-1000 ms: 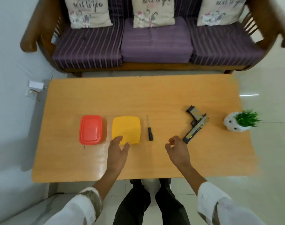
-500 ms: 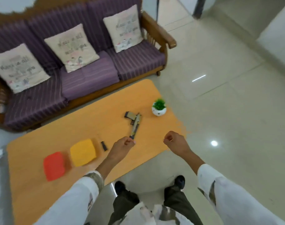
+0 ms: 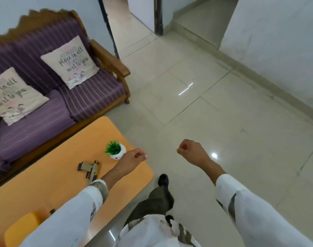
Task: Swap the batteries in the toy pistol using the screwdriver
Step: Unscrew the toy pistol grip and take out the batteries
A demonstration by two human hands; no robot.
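Observation:
The tan and black toy pistol [image 3: 90, 169] lies on the orange table [image 3: 50, 186] near its right end. My left hand [image 3: 132, 159] hovers over the table's right corner, just right of the pistol, fingers curled, holding nothing. My right hand [image 3: 191, 152] hangs in the air over the floor, off the table, also curled and holding nothing. Only the dark handle end of the screwdriver [image 3: 52, 211] shows beside my left sleeve; the rest is hidden.
A small green plant in a white pot [image 3: 115, 151] stands at the table's right end, close to my left hand. A yellow lidded box [image 3: 21, 228] sits at the lower left. A purple sofa [image 3: 45, 107] stands behind the table. Tiled floor [image 3: 223, 122] spreads to the right.
The view has swung far to the right, away from the table's middle. Both hands have lifted off the table and curled; my right hand now sits over the floor.

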